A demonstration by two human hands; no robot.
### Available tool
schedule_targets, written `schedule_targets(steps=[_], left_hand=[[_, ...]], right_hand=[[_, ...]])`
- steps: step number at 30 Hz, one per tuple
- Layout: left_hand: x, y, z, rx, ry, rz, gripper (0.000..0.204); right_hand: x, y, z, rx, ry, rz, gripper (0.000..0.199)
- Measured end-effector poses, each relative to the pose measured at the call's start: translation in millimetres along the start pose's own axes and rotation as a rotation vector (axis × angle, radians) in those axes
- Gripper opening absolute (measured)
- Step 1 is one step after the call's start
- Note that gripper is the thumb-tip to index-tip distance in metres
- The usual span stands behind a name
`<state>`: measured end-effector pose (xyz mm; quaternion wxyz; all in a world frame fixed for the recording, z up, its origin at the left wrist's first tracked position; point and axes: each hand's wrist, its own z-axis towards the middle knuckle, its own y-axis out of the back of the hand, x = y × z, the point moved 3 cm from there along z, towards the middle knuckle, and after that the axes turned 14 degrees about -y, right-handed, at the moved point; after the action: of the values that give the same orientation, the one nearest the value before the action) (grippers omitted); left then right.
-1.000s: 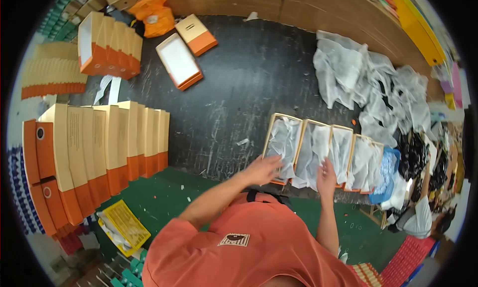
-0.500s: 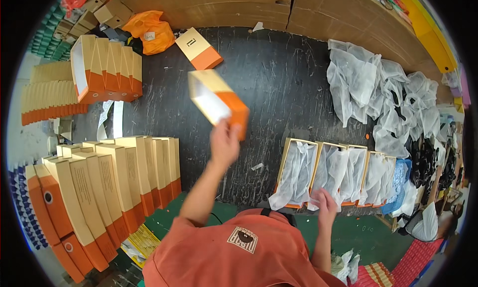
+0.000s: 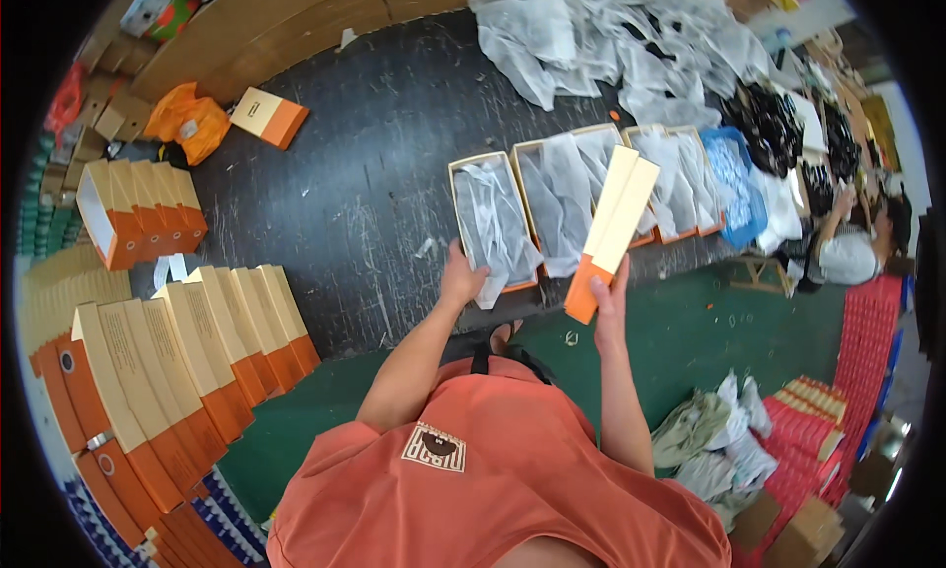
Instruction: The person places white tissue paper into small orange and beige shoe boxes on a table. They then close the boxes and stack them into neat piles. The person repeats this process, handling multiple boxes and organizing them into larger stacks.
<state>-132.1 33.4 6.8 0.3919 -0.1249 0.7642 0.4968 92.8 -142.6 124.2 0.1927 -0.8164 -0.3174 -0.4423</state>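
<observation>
My left hand (image 3: 463, 275) grips the near left edge of an open cardboard box (image 3: 540, 272), its thumb over the white tissue paper (image 3: 491, 218) that fills it. This box is leftmost in a row of open, tissue-filled boxes on the black table. In my right hand (image 3: 611, 307) is a long cream-and-orange box (image 3: 616, 213), tilted, held by its orange near end. It hangs in front of the row and hides part of the boxes behind. Its inside does not show.
Cream-and-orange boxes (image 3: 187, 341) stand packed at left, with another group (image 3: 143, 213) behind. A box (image 3: 268, 118) and orange bag (image 3: 187, 123) lie far left. White tissue (image 3: 611, 36) heaps behind the row; a blue basket (image 3: 734, 184) adjoins it. Another person (image 3: 852, 248) is far right.
My view has swung right. My left hand, which held an open cream-and-orange box over the table, is now at the leftmost tissue-filled box. A cream-and-orange box is now in my right hand.
</observation>
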Motion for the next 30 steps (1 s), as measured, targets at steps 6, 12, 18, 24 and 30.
schedule_targets(steps=[6, 12, 18, 24, 30], left_hand=[[12.9, -36.7, -60.2, 0.360, 0.676, -0.746, 0.082], [-17.6, 86.0, 83.5, -0.305, -0.449, 0.130, 0.062], [-13.5, 100.9, 130.1, 0.633, -0.148, -0.053, 0.061], [27.8, 81.2, 143.7, 0.593, -0.073, -0.037, 0.045], [11.4, 77.9, 182.9, 0.710, -0.144, 0.028, 0.063]], right_hand=[[-83.4, -13.9, -64.9, -0.059, 0.264, -0.639, 0.124], [-134.9, -22.6, -109.3, -0.237, 0.306, -1.237, 0.115], [-61.1, -113.7, -37.0, -0.164, 0.268, -1.303, 0.121], [-58.8, -124.9, -23.5, -0.063, 0.087, -1.416, 0.121], [-63.9, -105.6, -39.9, -0.052, 0.315, -1.011, 0.116]])
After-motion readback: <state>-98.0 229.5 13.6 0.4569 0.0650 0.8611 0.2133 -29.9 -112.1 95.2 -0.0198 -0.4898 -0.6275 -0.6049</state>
